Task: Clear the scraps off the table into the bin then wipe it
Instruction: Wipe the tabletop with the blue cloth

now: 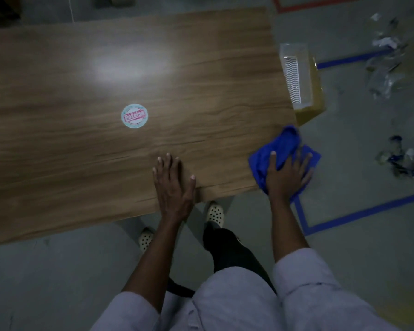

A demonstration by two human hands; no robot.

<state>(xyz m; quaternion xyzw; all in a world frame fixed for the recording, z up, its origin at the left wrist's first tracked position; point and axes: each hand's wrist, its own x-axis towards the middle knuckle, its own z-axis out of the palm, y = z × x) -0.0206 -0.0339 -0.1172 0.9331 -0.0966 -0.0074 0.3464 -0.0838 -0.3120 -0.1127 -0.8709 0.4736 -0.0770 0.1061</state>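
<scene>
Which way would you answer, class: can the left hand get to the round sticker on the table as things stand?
Probably yes. The left hand lies flat on the table, near its front edge, and only bare wood shows between it and the sticker. Nothing stands in the way.

Dim industrial or lab-type workspace, not a home: bare grey concrete floor (344, 144) zoned with blue tape lines (368, 212) on the right and red tape (304, 5) far right. Plain wood-laminate table (81, 80), yellow bin (307, 115) at its right end, clear plastic litter (382, 75) on the floor.
</scene>
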